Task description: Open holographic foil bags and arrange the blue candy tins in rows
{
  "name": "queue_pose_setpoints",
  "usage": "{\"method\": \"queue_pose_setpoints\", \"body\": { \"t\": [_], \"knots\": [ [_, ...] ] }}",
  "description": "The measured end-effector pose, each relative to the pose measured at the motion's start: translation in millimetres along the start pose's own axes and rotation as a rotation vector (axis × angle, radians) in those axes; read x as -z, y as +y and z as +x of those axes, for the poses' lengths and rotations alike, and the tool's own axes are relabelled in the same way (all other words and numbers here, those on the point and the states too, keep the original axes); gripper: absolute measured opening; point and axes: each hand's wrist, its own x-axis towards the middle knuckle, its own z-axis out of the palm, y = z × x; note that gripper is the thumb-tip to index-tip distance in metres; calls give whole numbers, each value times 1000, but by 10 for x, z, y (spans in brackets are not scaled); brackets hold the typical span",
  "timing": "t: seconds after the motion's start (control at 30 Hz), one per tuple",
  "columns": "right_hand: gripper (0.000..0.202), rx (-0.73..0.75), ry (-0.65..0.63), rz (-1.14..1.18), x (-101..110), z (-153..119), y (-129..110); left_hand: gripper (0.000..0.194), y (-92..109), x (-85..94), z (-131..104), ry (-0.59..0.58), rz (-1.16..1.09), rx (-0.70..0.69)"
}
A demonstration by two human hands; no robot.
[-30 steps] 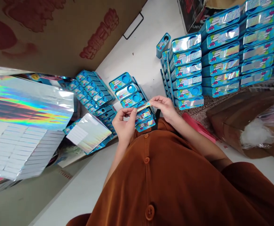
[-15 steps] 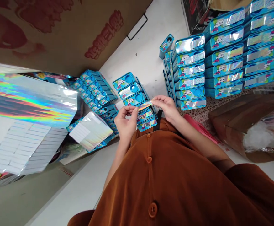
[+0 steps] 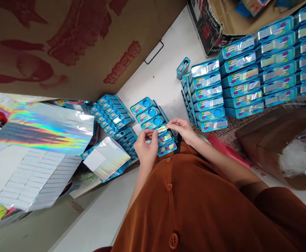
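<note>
A short shiny holographic strip (image 3: 161,129) is stretched between my two hands, over the fourth blue box of the middle row. My left hand (image 3: 147,144) pinches its left end between thumb and index finger. The right end is pinched by the fingertips of my right hand (image 3: 181,128). Two boxes nearest me, such as the front blue box (image 3: 167,149), bear shiny strips on their tops. Farther back, the blue box at the far end (image 3: 141,105) shows its round recess with no strip over it.
Rows of blue boxes with strips (image 3: 243,78) stand at the right. Holographic sheets (image 3: 50,126) and a white label sheet (image 3: 107,158) lie at the left. A large cardboard box (image 3: 76,45) fills the upper left. A brown box (image 3: 268,140) sits at the right.
The camera view has shifted, so the scene sits lower in the picture. Both hands have brought the strip down closer to the fourth box top.
</note>
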Motion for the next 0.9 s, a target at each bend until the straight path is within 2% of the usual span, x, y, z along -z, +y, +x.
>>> {"method": "queue_pose_setpoints", "body": {
  "t": [0.1,0.2,0.3,0.47,0.63,0.73,0.9],
  "knots": [
    [27,-30,5,-47,22,39,49,12,-12,0,-5,3,25,-10],
    [37,-90,73,-54,59,81,96,13,-23,2,-9,9,41,-4],
    [40,-50,109,-95,38,70,81,14,-17,6,-11,10,59,-8],
    [35,155,-24,-156,-120,-8,-46,12,4,29,8,-49,79,-48],
    [42,97,-135,-210,-200,30,-74,21,-10,45,22,-51,81,-5],
    [42,112,-149,-197,-198,46,-48,28,-9,24,-8,-12,120,8],
    [40,165,-148,-200,-195,24,1,23,-56,7,-57,36,202,-46]
  ]
}}
